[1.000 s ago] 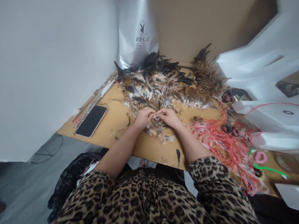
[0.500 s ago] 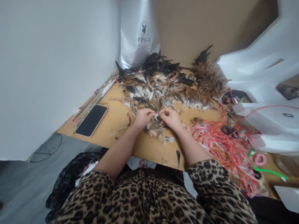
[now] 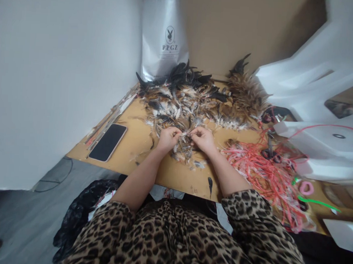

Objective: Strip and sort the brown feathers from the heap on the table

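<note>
While L hand (image 3: 169, 140) and R hand (image 3: 204, 141) sit just apart, each pinched on small feathers (image 3: 184, 141) low over the table (image 3: 177, 177), these look v. light, soft, prob. easily bent; best held by quill ends, w/ min. pressure.

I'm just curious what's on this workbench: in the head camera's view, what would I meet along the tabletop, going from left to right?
Dark-screened phone → left hand → right hand → tangle of reddish strips.
</note>
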`<state>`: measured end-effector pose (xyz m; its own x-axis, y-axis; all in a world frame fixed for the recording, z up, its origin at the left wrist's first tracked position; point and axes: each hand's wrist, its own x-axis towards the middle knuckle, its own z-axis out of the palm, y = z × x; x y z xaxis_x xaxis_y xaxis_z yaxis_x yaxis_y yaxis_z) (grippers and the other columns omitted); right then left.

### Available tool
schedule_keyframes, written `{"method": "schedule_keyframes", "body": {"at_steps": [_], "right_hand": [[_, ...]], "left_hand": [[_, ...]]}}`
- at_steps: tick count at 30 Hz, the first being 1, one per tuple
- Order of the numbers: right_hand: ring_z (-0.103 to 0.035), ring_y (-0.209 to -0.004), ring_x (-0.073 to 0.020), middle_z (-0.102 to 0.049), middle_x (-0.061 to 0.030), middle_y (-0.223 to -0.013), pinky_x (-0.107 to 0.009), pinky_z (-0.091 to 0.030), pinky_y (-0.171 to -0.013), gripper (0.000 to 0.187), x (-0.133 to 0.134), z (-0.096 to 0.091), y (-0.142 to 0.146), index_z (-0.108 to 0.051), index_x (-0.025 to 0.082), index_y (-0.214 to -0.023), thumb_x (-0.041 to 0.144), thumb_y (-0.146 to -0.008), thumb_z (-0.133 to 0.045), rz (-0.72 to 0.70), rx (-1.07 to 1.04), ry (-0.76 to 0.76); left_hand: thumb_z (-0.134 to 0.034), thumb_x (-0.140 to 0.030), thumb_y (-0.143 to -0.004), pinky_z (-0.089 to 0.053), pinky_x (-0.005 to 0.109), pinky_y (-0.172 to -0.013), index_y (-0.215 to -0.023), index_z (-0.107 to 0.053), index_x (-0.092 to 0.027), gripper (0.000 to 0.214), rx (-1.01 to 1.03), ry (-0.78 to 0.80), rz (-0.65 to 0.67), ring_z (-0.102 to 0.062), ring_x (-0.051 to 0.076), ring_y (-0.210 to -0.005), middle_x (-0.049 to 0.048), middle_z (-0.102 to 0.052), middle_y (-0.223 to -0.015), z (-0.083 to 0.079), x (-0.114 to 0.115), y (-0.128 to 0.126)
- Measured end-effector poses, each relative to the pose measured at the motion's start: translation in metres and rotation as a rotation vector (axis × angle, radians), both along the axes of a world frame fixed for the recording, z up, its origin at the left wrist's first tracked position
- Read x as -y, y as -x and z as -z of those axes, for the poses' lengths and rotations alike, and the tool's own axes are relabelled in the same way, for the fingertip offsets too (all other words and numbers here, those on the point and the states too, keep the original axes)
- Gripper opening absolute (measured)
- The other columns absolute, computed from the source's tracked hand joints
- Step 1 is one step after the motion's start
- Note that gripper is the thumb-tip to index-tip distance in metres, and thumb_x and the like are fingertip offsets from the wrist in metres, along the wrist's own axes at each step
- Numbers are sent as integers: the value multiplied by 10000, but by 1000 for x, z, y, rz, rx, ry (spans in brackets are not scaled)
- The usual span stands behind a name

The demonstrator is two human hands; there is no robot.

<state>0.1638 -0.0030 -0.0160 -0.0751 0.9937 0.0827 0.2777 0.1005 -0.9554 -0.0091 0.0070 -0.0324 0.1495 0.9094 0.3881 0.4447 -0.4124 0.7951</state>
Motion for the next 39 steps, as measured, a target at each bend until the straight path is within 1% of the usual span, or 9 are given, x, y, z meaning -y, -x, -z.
{"method": "schedule_keyframes", "body": {"at_steps": [3, 6, 8, 11, 14, 20, 25, 32, 39], "right_hand": [[-550, -400, -122, -571, 14, -487, -194, -362, -368, 147, -1, 1, 0, -553, 174, -689, 314, -670, -591, 2, -21, 11], [-560, -426, -119, -601, -1, -538, -200, -385, -398, 149, 0, 0, 1, -557, 169, -692, 311, -669, -593, 0, -62, -3], [-570, -453, -118, -622, -14, -582, -209, -411, -429, 160, 2, -1, 2, -554, 168, -696, 320, -672, -595, -6, -92, -20], [-577, -481, -118, -638, -24, -618, -227, -444, -476, 174, 4, -1, 3, -551, 170, -705, 338, -684, -592, -15, -93, -48], [-577, -491, -120, -639, -21, -618, -239, -460, -502, 187, 6, -1, 4, -552, 177, -716, 361, -700, -583, -11, -58, -74], [-586, -546, -122, -631, -16, -625, -249, -472, -560, 196, 10, -7, 7, -574, 172, -751, 362, -708, -593, -34, -107, -117], [-570, -556, -109, -619, -6, -634, -226, -443, -536, 256, 15, -22, 9, -588, 166, -819, 374, -677, -633, 33, -231, -89], [-455, -448, -73, -556, 24, -527, -206, -384, -468, 316, 13, -26, 11, -566, 168, -725, 463, -642, -640, 68, -233, 22], [-385, -437, -71, -487, 42, -479, -208, -318, -444, 278, 11, -20, 11, -491, 183, -619, 414, -623, -645, 94, -198, -12]], "left_hand": [[-555, -161, -694, -451, 235, -589, -701, -633, -151, 79, 77, 78, 9, -575, 120, -619, 28, -636, -661, -2, 2, -3], [-560, -172, -694, -444, 216, -524, -727, -609, -137, 68, 268, 267, -2, -577, 111, -563, 15, -617, -604, -9, 4, -7], [-585, -211, -695, -444, 208, -490, -763, -589, -126, 108, 409, 420, 10, -590, 113, -542, 16, -617, -596, -15, 5, -9], [-618, -323, -697, -436, 195, -454, -794, -574, -116, 233, 526, 509, 33, -590, 108, -501, 25, -622, -586, -26, 7, -10], [-646, -417, -667, -438, 190, -448, -757, -573, -110, 329, 569, 537, 66, -592, 100, -504, 52, -647, -641, -32, 8, -10], [-759, -276, -548, -448, 191, -476, -762, -568, -100, 337, 582, 608, 96, -594, 101, -519, 26, -629, -582, -32, 10, -10], [-736, -263, -587, -462, 179, -538, -846, -584, -108, 339, 748, 659, 150, -630, 98, -613, 61, -680, -761, -33, 9, -7], [-739, -287, -581, -471, 197, -590, -866, -606, -117, 358, 792, 670, 206, -646, 121, -699, 73, -689, -825, -31, 11, -11], [-750, -316, -553, -471, 197, -568, -823, -608, -116, 365, 736, 623, 214, -644, 128, -689, 55, -683, -758, -29, 13, -14]]}}
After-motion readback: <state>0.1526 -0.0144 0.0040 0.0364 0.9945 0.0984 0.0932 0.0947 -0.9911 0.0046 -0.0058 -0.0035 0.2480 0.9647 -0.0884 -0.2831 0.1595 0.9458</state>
